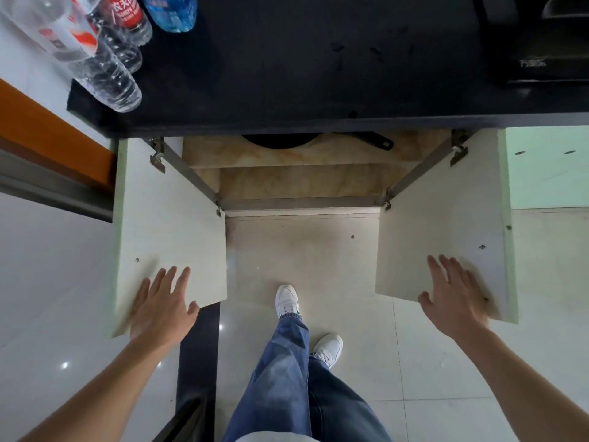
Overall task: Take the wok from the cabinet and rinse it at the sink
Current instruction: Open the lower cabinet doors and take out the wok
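Observation:
A black wok (280,142) lies on the beige shelf inside the cabinet, mostly hidden under the dark countertop (302,74); its black handle (373,140) points right. Both white cabinet doors stand swung wide. My left hand (162,304) rests flat with fingers spread on the lower edge of the left door (169,218). My right hand (455,298) lies spread against the lower corner of the right door (443,212). Neither hand holds anything.
Several plastic water bottles (108,49) stand at the countertop's left end. A dark appliance (538,39) sits at the back right. My legs in jeans and white shoes (287,301) stand on the pale tiled floor before the cabinet. An orange-trimmed wall is at left.

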Motion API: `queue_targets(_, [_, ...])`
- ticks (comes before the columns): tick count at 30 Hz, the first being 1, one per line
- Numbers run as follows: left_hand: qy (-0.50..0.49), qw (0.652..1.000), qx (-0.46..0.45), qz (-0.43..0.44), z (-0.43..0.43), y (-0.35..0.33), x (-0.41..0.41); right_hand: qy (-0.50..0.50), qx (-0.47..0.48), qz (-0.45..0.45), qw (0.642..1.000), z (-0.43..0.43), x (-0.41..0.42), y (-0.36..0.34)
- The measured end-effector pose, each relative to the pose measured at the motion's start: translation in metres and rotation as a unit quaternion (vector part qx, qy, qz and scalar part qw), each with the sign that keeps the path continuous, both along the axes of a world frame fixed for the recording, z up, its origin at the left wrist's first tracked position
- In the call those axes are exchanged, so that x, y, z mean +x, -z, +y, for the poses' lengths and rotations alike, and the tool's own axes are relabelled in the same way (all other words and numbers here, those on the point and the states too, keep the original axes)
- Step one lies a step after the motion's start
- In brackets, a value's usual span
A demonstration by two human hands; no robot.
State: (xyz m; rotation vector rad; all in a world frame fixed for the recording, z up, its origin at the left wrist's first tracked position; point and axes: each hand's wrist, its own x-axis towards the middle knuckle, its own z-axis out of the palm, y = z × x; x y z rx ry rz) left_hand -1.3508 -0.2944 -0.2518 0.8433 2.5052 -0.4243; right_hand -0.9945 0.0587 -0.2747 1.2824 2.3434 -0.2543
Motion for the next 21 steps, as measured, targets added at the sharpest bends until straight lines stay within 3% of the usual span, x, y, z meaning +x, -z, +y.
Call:
queue_targets(7, [-0.011,1.0,0.012,-0.006,0.029,0.012,-0.009,0.016,0.012,-0.022,1.0,0.022,-0.001,0.009])
queue_targets(13, [0.119,0.988,0.099,-0.022,0.12,0.035,-0.003,-0.037,0.056,0.041,0.997,0.039,-0.05,0.013])
queue_targets(21, [0.314,0.933,0.175,-0.005,0.27,0.088,0.003,-0.077,0.115,0.135,0.981,0.088,-0.138,0.05])
